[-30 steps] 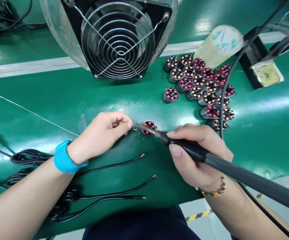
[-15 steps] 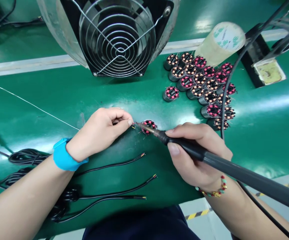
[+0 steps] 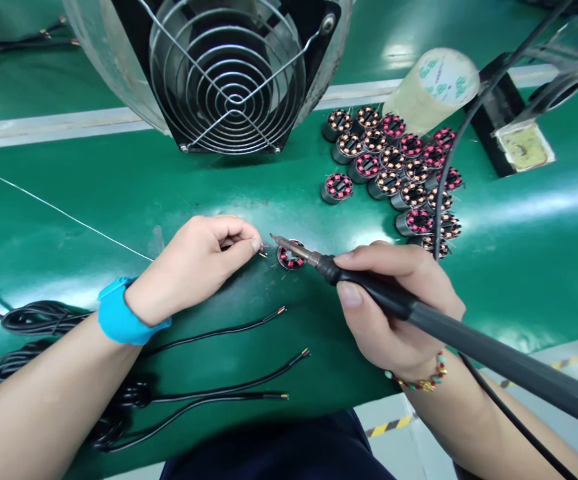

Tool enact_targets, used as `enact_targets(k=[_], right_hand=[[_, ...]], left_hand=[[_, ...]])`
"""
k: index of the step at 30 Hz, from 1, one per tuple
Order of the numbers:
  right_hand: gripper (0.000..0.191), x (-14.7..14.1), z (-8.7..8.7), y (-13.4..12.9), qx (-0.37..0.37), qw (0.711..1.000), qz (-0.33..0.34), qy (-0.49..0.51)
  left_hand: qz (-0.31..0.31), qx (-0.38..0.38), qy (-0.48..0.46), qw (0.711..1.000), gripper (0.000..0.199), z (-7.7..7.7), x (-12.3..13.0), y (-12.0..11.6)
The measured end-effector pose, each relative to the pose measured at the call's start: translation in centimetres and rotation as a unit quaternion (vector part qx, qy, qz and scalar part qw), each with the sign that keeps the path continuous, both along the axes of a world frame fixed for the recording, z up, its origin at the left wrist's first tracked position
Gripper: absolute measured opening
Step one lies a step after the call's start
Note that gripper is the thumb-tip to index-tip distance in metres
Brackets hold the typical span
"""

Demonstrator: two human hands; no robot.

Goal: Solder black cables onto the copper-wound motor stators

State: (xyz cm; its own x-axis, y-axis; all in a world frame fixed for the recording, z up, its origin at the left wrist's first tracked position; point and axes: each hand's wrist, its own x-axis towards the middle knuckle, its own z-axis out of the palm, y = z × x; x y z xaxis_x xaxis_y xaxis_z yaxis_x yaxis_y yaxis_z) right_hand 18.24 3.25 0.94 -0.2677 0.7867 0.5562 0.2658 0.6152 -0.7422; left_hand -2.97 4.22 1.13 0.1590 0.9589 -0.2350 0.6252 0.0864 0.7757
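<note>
My left hand (image 3: 209,257) is closed in a pinch, with thin coloured wire ends (image 3: 263,251) of a cable poking out past the fingertips. A thin silvery solder wire (image 3: 69,212) runs in from the left and disappears behind that hand. My right hand (image 3: 399,307) grips a soldering iron (image 3: 383,290) by its black handle, pen-fashion. The iron's tip sits just right of the wire ends and slightly above them, apart from them. Partly under the iron's shaft, a small round motor stator (image 3: 285,261) with red windings rests on the green bench.
Several more stators (image 3: 389,160) with red or copper windings stand at the right. Behind them are a roll of clear tape (image 3: 419,97) and an iron stand with a sponge (image 3: 525,148). A fan (image 3: 233,87) faces me. Black cables (image 3: 229,330) lie lower left.
The iron's tip has lifted up and away from the wire ends at my left fingertips. My left hand still pinches them. The whole view has shifted slightly.
</note>
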Motion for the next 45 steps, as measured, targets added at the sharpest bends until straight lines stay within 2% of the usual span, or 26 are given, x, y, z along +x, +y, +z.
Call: enact_targets(k=[18, 25, 30, 37, 39, 42, 45], right_hand=[[0.017, -0.1, 0.1, -0.2, -0.008, 1.000, 0.018, -0.020], [0.015, -0.1, 0.0, -0.3, 0.004, 1.000, -0.006, -0.004], [0.019, 0.0, 0.0, -0.3, -0.007, 1.000, 0.008, -0.008], [0.015, 0.0, -0.2, 0.0, 0.027, 0.999, -0.039, -0.004], [0.021, -0.1, -0.5, 0.0, 0.008, 0.999, -0.037, -0.020], [0.036, -0.5, -1.1, 0.1, -0.062, 0.997, -0.019, -0.030], [0.034, -1.2, -1.7, 0.3, -0.082, 0.995, -0.017, -0.047]], left_hand=[[-0.001, -0.012, 0.003, 1.000, 0.021, 0.1, 0.1, 0.1], [0.005, -0.016, 0.004, 1.000, 0.022, 0.2, 0.2, 0.0], [0.004, -0.017, 0.007, 1.000, 0.022, 0.2, 0.2, 0.0], [0.007, -0.021, 0.005, 1.000, 0.022, 0.2, 0.2, 0.0], [0.008, -0.023, 0.006, 1.000, 0.022, 0.2, 0.2, 0.0], [0.008, -0.026, 0.004, 1.000, 0.023, 0.1, 0.1, 0.1], [-0.001, -0.024, -0.005, 1.000, 0.023, 0.1, 0.1, 0.1]])
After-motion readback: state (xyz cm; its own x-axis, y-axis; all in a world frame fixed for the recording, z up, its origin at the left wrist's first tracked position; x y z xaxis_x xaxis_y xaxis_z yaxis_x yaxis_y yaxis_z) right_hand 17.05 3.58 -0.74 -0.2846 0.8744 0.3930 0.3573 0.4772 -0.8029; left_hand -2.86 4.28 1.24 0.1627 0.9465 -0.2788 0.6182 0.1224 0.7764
